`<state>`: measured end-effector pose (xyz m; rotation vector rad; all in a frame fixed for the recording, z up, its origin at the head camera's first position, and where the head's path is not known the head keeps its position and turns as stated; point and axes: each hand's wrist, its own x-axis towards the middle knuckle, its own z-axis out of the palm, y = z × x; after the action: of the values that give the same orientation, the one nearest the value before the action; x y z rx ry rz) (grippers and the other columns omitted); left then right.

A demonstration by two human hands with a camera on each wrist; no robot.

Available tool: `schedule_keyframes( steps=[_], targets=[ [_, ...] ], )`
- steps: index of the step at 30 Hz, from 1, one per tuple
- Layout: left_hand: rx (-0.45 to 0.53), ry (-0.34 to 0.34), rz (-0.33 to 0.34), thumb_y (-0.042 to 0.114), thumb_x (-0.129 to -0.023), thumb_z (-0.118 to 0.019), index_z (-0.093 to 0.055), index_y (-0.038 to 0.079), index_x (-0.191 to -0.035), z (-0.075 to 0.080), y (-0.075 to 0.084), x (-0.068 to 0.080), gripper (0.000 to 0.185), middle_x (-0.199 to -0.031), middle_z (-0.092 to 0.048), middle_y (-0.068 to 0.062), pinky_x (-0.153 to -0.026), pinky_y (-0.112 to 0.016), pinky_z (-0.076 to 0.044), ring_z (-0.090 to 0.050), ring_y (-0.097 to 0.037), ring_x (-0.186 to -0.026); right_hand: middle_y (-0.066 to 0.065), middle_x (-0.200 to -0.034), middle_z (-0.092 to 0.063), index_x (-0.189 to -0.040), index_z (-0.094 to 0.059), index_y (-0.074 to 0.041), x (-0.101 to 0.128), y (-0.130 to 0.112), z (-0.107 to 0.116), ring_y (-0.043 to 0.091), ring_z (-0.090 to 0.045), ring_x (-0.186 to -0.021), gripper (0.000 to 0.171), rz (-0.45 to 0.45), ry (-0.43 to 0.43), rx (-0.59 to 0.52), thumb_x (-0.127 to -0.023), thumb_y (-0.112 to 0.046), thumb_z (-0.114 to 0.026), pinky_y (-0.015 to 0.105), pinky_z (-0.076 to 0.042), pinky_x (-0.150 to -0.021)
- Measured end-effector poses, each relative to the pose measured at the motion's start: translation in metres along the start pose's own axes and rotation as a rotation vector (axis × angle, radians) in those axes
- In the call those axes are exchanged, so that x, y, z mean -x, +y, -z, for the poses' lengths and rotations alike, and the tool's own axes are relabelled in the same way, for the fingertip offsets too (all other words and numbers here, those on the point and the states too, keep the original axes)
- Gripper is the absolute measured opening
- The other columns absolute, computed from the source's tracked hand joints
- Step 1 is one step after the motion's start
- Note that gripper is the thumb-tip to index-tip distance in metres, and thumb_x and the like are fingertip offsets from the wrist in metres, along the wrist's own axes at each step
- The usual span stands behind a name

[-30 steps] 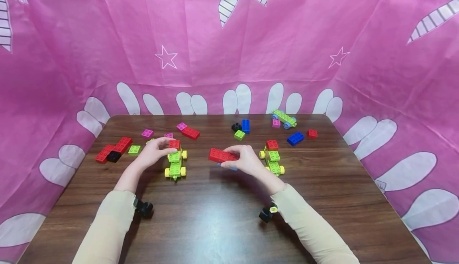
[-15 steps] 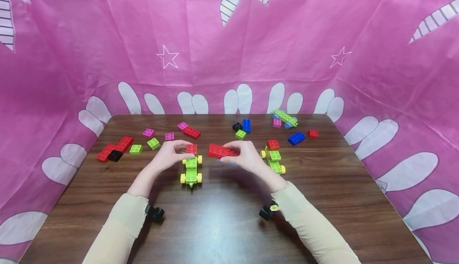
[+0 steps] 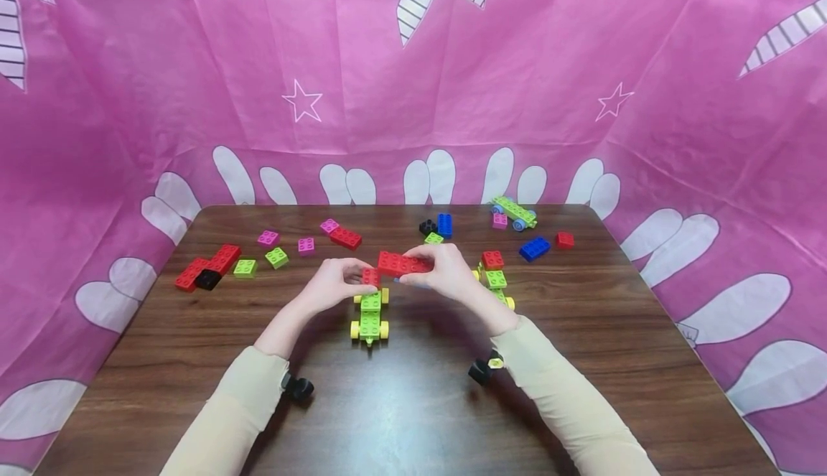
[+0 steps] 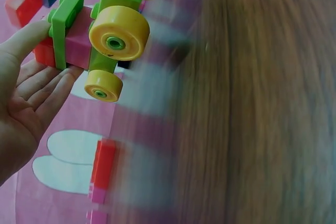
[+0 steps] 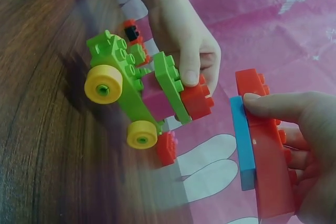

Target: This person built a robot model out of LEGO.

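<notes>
My left hand [image 3: 357, 280] grips a green toy car [image 3: 370, 316] with yellow wheels by the red brick [image 3: 370, 276] at its front end. The car is tilted, front end raised. In the left wrist view the car [image 4: 116, 3] and its yellow wheel [image 4: 118, 33] sit against my fingers [image 4: 37, 80]. Just to its right, my right hand [image 3: 418, 273] pinches a long red brick [image 3: 402, 263] with a light blue plate under it. The right wrist view shows that red brick [image 5: 266, 156] and blue plate [image 5: 241, 145] close beside the car [image 5: 123, 85], not touching.
A second green car [image 3: 497, 288] with a red brick on top stands right of my hands. A third car [image 3: 513, 212] lies at the back. Loose red, black, pink, green and blue bricks lie about the far half of the brown table [image 3: 400, 404].
My left hand has carried the green car rightward to the table's middle. My right hand has raised the long red brick a little, and the two now nearly meet.
</notes>
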<state>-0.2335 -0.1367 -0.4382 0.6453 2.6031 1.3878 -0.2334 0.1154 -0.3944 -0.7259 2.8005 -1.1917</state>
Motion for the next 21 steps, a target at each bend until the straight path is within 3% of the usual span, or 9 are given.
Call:
schedule_keyframes(
  steps=[12,21],
  targets=[
    [0.026,-0.069,0.05,0.024,-0.082,-0.08,-0.067,0.004,-0.117,-0.017,0.011,-0.007,0.042,-0.104,-0.074,-0.007,-0.089,-0.04,-0.056,-0.069,-0.02,-0.099,0.001,-0.099,-0.073,-0.108,-0.074,-0.013,0.002,0.006,-0.004,0.016,-0.061,-0.088,0.037,-0.016,-0.055,0.046,-0.077,-0.03,-0.084,0.037,-0.054,-0.082],
    [0.02,-0.094,0.053,0.024,-0.08,-0.081,-0.067,0.002,-0.114,-0.023,0.013,-0.005,0.043,-0.105,-0.073,-0.01,-0.085,-0.036,-0.058,-0.07,-0.021,-0.097,0.0,-0.098,-0.074,-0.108,-0.074,-0.013,0.008,0.008,-0.003,0.016,-0.06,-0.086,0.037,-0.035,-0.09,0.069,-0.076,-0.03,-0.084,0.031,-0.054,-0.075]
  ],
)
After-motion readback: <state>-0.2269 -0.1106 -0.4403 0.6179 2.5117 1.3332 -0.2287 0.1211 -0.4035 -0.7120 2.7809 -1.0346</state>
